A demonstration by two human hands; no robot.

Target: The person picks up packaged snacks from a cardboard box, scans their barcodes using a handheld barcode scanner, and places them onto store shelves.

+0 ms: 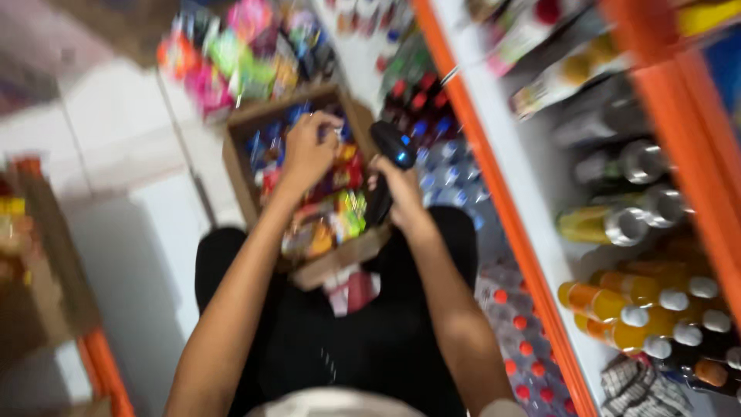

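From the head view, which is blurred by motion, the person looks down over their own arms at a brown cardboard box resting on their lap, against dark trousers. The box is packed with small bright snack packets in red, yellow, green and blue.

The left hand reaches into the far part of the box with its fingers curled in around the packets there; it seems to pinch one, but the blur hides which, so whether it truly grips anything cannot be told. The right hand sits at the right edge of the box, closed around the handle of a black handheld scanner, whose head rises above the hand and shows a small blue light, tipped toward the box.

Beyond the box, on the pale floor, lies a heap of pink and green packets. Right of the box stand bottles with red and blue caps. Further right, an orange-framed shelf unit holds orange drink bottles and cans lying on their sides.
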